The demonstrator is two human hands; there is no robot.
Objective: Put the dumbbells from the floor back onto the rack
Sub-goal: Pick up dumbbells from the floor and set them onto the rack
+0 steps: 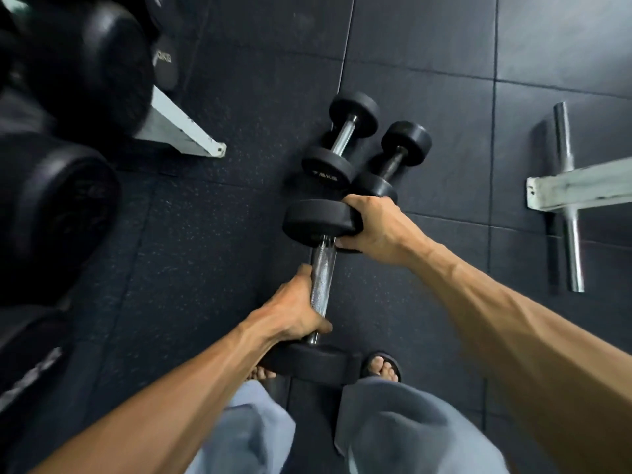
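Left hand (pixel 294 309) wraps chrome handle of big dumbbell (pixel 321 278); right hand (pixel 372 227) grips its far head. Two small dumbbells (pixel 342 142) on floor (pixel 239 97) just beyond, side by side.

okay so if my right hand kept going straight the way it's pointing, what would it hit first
Your right hand already grips the far head of the big dumbbell. Going on up and left past that head, it would probably reach the nearer small dumbbell lying just beyond on the floor; depth is hard to judge.
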